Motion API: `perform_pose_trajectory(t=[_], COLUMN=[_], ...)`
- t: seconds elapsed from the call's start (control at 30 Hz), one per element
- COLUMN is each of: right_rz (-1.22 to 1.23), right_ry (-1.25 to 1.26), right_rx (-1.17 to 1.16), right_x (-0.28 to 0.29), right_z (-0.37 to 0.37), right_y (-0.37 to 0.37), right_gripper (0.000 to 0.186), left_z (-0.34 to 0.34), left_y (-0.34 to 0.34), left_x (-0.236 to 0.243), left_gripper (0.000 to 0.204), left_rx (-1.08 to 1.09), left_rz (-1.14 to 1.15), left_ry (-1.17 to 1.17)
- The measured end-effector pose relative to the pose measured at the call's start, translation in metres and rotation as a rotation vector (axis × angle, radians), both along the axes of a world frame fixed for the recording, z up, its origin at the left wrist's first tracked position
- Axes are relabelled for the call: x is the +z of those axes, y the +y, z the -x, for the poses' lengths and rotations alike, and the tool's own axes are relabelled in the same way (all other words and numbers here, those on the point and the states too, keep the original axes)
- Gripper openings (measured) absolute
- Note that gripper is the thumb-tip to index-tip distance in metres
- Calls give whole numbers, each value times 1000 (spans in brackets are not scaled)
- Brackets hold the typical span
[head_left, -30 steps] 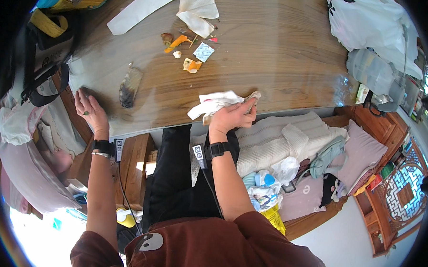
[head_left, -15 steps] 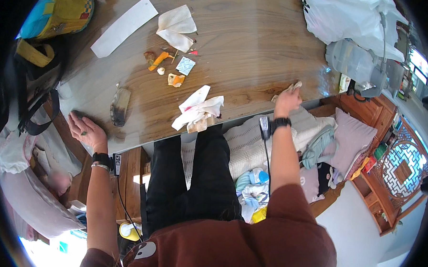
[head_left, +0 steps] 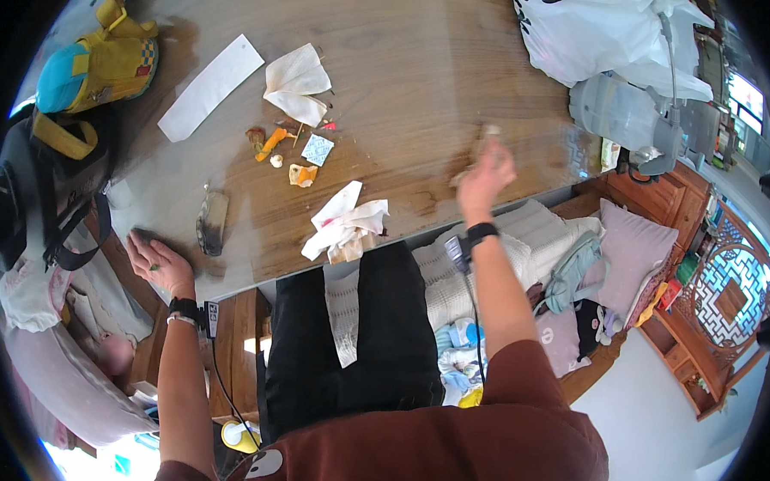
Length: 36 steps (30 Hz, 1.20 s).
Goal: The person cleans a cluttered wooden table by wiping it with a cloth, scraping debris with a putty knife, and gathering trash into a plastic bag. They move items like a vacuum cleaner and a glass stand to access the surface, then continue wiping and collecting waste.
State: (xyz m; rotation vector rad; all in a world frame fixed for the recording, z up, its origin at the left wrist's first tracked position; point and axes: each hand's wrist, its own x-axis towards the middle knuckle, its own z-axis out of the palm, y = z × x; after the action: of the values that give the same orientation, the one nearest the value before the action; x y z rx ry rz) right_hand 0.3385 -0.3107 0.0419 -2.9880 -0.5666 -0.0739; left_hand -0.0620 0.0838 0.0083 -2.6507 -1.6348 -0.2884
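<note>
My left hand point(head_left: 162, 267) lies with its fingers stretched out at the table's near left corner, holding nothing I can see. Under my right hand point(head_left: 487, 183), pressed to the wooden tabletop point(head_left: 409, 87) on the right, is a crumpled beige tissue point(head_left: 484, 143), blurred by motion. Closest to my left hand is a dark-ended, clear-topped object point(head_left: 213, 223) whose kind I cannot make out. Between the hands, by the near edge, rests a heap of used, stained tissues point(head_left: 348, 226). Beyond it are bits of orange peel point(head_left: 302, 176) and a small patterned packet point(head_left: 318, 150).
Farther off lie a white paper strip point(head_left: 211, 88) and an unfolded tissue point(head_left: 297, 84). A yellow-and-blue bag point(head_left: 100, 69) stands at the far left. White plastic bags point(head_left: 609, 35) and a clear plastic container point(head_left: 618, 111) occupy the far right. Behind the table edge is a bench with a knitted cover point(head_left: 509, 246).
My right hand has slid left with the tissue across the tabletop. The view has shifted a little, so the table things appear lower. My left hand stays at the corner.
</note>
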Motion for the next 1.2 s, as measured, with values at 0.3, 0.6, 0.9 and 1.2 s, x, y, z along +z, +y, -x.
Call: perform_pose_trajectory(t=[0.3,0.6,0.9,1.2], right_rz=[-208,-492,-1248,-1089], right_ry=[167,530,1417,1279], right_rx=[160,24,-752,-776], right_x=[-16,42,-1,-8], right_z=[33,-76,-152,-180], right_y=[166,186,291,268], right_gripper=[58,43,25,28], left_z=[0,-8,-13,-14], left_y=[1,-2,-3,-3], left_x=[0,7,13,17], left_gripper=[48,47,49,50], left_rx=[-46,66,97,124], left_rz=[-17,53,67,126], left_ry=[-2,9,-5,-25])
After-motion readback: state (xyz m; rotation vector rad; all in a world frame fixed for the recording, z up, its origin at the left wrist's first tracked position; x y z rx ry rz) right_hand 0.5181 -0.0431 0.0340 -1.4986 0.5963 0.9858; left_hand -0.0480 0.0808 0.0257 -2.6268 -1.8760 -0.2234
